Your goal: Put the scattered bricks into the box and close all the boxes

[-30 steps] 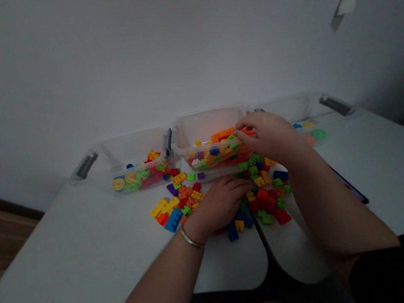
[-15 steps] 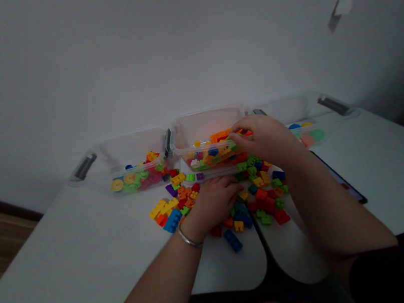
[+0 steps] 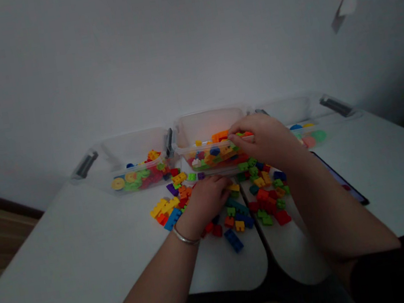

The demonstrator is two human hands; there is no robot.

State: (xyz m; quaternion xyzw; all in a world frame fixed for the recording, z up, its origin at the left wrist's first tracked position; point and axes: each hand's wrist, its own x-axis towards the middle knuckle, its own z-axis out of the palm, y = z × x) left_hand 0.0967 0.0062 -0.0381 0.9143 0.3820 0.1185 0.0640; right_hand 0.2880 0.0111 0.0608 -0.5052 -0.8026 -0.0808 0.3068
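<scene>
My left hand [image 3: 205,200] lies among a heap of coloured toy bricks [image 3: 249,202] on the white table [image 3: 69,252], its fingers curled over some of them; what they grip is hidden. A bracelet circles that wrist. My right hand [image 3: 264,139] reaches over the front rim of the middle clear bin [image 3: 206,126], fingers pinched together at the bricks inside. Whatever the pinch holds is too small to name.
A clear bin [image 3: 129,149] at the left holds bricks and round pieces. Another clear bin [image 3: 303,106] stands at the right with a few flat pieces. A dark tablet [image 3: 339,181] lies by my right forearm. A wall rises right behind the bins.
My left hand has slid left and back through the loose bricks, uncovering some near the table's notch. My right hand has moved slightly left at the middle bin.
</scene>
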